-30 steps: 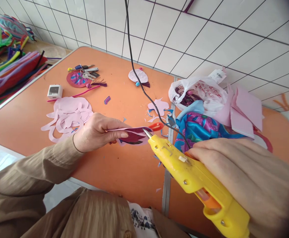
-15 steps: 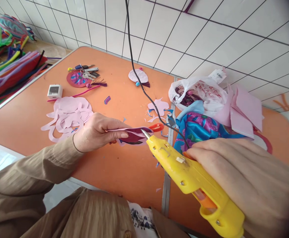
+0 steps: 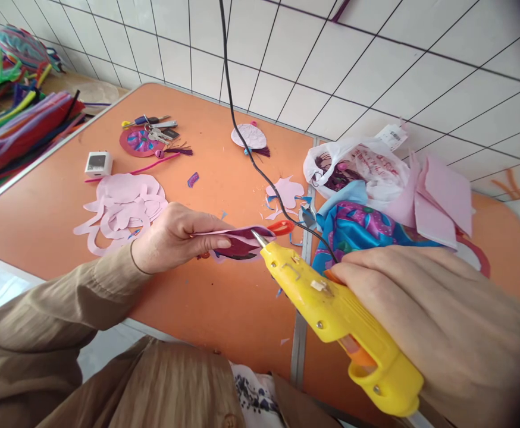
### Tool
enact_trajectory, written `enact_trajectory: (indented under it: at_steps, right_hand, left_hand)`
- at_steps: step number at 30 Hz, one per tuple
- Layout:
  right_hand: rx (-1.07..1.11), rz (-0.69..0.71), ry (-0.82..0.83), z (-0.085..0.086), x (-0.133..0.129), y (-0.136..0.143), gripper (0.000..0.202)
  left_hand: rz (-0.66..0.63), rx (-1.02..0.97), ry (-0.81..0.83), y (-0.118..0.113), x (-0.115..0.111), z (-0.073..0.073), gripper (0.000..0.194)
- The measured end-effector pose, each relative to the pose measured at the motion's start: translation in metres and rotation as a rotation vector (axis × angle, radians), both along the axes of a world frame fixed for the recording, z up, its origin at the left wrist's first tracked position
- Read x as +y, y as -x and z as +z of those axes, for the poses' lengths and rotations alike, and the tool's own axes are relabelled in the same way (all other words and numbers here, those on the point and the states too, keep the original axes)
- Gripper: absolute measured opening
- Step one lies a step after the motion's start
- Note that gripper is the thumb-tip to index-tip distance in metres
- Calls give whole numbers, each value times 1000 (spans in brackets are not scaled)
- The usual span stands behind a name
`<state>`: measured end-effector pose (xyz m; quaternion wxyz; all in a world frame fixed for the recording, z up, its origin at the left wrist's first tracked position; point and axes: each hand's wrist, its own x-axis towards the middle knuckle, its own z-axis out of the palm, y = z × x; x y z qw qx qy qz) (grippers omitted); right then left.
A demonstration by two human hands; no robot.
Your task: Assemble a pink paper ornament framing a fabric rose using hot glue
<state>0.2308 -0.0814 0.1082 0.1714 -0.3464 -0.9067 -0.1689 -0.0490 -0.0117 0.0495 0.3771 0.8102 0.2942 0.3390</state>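
Observation:
My left hand (image 3: 177,238) pinches a folded pink and dark purple fabric piece (image 3: 240,242) above the orange table, its layers parted towards the right. A red loop (image 3: 281,227) sticks out from the piece's right end. My right hand (image 3: 425,315) is wrapped round a yellow glue gun (image 3: 331,315). The gun's metal tip points up and left and lies at the opening between the layers; whether it touches them I cannot tell. A black cord (image 3: 260,169) runs from near the gun up past the tiled wall.
Pink cut-outs (image 3: 130,208) lie left of my left hand. Keys (image 3: 157,132) and a white charger (image 3: 99,164) sit behind them. Blue patterned fabric (image 3: 353,229), a plastic bag (image 3: 376,169) and pink sheets (image 3: 442,190) are at the right, close to my right hand.
The glue gun and my right hand have shifted slightly left, bringing the tip a little further along the opening. The cord has moved left too. My left hand stays in place.

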Motion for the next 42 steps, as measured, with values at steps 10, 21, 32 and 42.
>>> enact_trajectory:
  at_steps: [10,21,32,42]
  right_hand:
    - [-10,-6,6,2,2,-5,14]
    - [-17,26,20,5,3,-5,24]
    - [-76,24,16,4,3,1,19]
    - [-54,23,-23,3,3,-7,19]
  left_hand:
    - [16,3,-49,1,0,0,33]
    - [6,-15,-89,1,0,-2,33]
    - [-26,9,-104,0,0,1,39]
    - [-12,12,-113,0,1,1,34]
